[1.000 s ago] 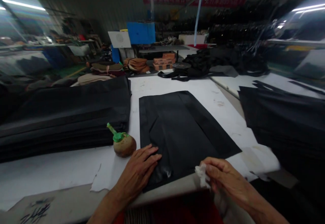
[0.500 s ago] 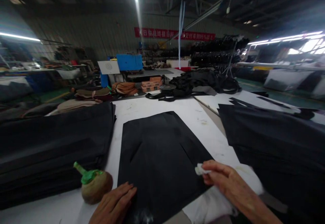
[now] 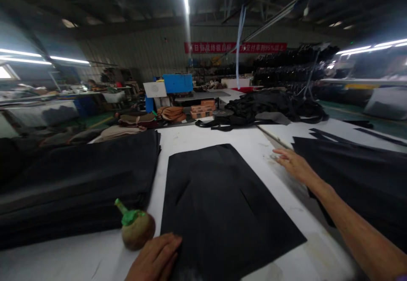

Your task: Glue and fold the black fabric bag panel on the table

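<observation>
The right hand is now stretched far out across the tabletop, well away from the near edge where it was seen half a second ago pinching a small white wad. That wad is no longer seen in the fingers; they are spread loosely and flat, nothing gripped, with the tips lying on or just over the white surface beside the near corner of the black stack at the right. Whether the tips actually touch that stack cannot be told.

The left hand is kept where it was, palm down at the near left corner of the single black fabric panel, fingers together and flat, pressing rather than gripping. The panel itself is left lying flat in the middle of the tabletop, unmoved, with two slanted creases showing.

Just left of the left hand the round brown bottle with the green nozzle is seen standing, apart from the hand. Beyond it the thick pile of folded black fabric at the left is seen.

So the dabbing at the near edge seems finished, and attention is judged to be shifting to the right-hand stack.
</observation>
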Motion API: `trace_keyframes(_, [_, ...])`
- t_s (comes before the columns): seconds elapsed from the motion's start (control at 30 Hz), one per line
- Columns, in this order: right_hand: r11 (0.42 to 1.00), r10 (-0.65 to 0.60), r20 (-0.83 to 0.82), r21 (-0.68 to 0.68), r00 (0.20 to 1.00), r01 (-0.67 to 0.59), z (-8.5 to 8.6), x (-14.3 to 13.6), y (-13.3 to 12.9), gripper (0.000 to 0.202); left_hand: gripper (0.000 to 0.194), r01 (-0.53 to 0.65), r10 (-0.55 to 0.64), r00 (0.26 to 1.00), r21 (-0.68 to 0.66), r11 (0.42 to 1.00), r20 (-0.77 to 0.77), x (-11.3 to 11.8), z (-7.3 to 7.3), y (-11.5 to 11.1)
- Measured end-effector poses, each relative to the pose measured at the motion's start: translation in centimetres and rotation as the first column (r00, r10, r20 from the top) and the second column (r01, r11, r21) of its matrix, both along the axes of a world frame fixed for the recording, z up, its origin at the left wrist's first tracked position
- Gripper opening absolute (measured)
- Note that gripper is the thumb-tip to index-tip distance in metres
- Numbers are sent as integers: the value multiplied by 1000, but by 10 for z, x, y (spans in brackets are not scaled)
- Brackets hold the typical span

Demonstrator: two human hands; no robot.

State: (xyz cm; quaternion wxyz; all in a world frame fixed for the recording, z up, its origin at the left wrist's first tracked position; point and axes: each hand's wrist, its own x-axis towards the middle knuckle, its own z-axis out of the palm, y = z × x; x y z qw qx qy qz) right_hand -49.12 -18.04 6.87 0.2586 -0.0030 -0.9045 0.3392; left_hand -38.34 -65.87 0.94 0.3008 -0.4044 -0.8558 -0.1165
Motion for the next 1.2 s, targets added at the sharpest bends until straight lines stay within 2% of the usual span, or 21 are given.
trace_keyframes(0.07, [1000,-9,51,23,999,8,-4,14,-11,37,29,-70,72,982,-18,997,176,10,10,7])
trace_keyframes(0.13, [999,12,109,35,994,-16,-10,32,-31,37,29,-85,82,958,-4,996,274,16,16,13])
trace_keyframes(0.23, [973,203,149,79,968,-217,-25,66,-77,29,29,-101,87,930,20,995,356,22,16,15])
trace_keyframes(0.3, [907,407,132,58,904,-417,-36,88,-114,24,30,-116,95,922,34,993,374,27,15,15])
trace_keyframes(0.37, [837,535,112,67,837,-544,-46,104,-148,21,30,-133,105,915,46,990,390,34,15,15])
trace_keyframes(0.47, [754,621,115,183,775,-631,-52,113,-189,22,29,-121,93,902,39,992,421,39,16,14])
trace_keyframes(0.6, [647,665,174,351,726,-677,-53,110,-225,28,30,-73,84,894,-43,996,440,37,16,14])
trace_keyframes(0.7, [612,637,230,429,736,-664,-56,106,-237,29,29,-82,113,883,-88,993,455,34,17,16])
trace_keyframes(0.83, [599,629,231,465,743,-652,-60,104,-238,30,28,-98,127,852,-83,992,508,33,18,17])
trace_keyframes(1.07, [606,632,223,455,742,-653,-62,105,-234,30,29,-155,83,800,70,985,594,34,16,12])
trace_keyframes(1.2, [615,611,226,468,759,-634,-63,104,-237,30,31,-134,65,818,79,988,572,36,14,9])
